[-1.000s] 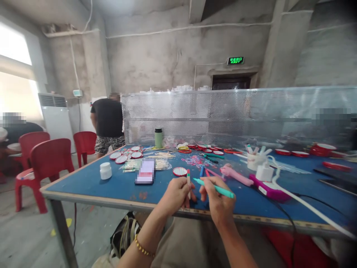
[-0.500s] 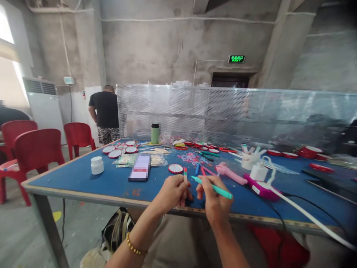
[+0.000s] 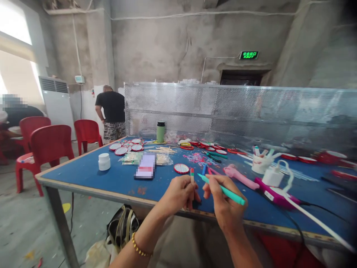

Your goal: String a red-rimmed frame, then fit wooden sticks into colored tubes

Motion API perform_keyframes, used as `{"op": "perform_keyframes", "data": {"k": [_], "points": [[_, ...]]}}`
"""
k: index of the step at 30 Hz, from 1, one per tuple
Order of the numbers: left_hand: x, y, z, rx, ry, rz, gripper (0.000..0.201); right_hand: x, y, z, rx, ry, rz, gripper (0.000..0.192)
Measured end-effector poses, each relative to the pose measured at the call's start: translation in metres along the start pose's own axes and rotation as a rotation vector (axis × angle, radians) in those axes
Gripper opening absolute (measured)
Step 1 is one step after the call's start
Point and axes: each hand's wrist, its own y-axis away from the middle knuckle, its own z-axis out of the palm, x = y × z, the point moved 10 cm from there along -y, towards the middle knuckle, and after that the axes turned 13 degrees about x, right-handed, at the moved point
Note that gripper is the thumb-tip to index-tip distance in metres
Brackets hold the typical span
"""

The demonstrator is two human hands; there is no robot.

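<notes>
My left hand (image 3: 177, 193) is closed around a flat wooden stick (image 3: 192, 175), held upright, with red and green bands at its top end. In my right hand (image 3: 227, 203) is a turquoise marker pen (image 3: 234, 195), gripped like a writing pen. Its tip points left, close to the stick but seemingly apart from it. Just beyond my hands lie a round red-rimmed disc (image 3: 181, 168) and a blue marker (image 3: 204, 169). A pink hot glue gun (image 3: 241, 177) rests to the right of them.
Left of my hands are a phone (image 3: 145, 165), a white jar (image 3: 104, 162) and bagged sticks (image 3: 164, 159). A cup of markers (image 3: 259, 163), a purple power strip (image 3: 279, 196) and a white cable (image 3: 315, 219) are at right. A perforated metal screen (image 3: 189, 108) borders the far side.
The view has turned slightly left, so the table and its contents sit farther right. Both hands keep the same hold, the marker tip still near the stick's coloured end.
</notes>
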Motion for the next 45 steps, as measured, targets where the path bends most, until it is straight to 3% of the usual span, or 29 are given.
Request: {"op": "perform_keyframes", "data": {"k": [6,12,16,45], "points": [[0.002,0.003,0.001,-0.017,-0.029,0.004,0.035,0.018,0.004,0.008,-0.062,-0.005,0.057,0.019],[0.002,0.004,0.001,-0.035,-0.026,0.031,0.040,0.001,0.011,0.011,-0.097,0.153,-0.160,0.020],[0.006,0.004,0.002,-0.036,-0.042,0.070,0.040,-0.003,0.011,0.011,-0.087,0.165,-0.202,0.018],[0.003,0.005,0.004,-0.062,-0.111,0.098,0.036,-0.005,0.012,0.012,-0.102,0.159,-0.221,0.018]]}}
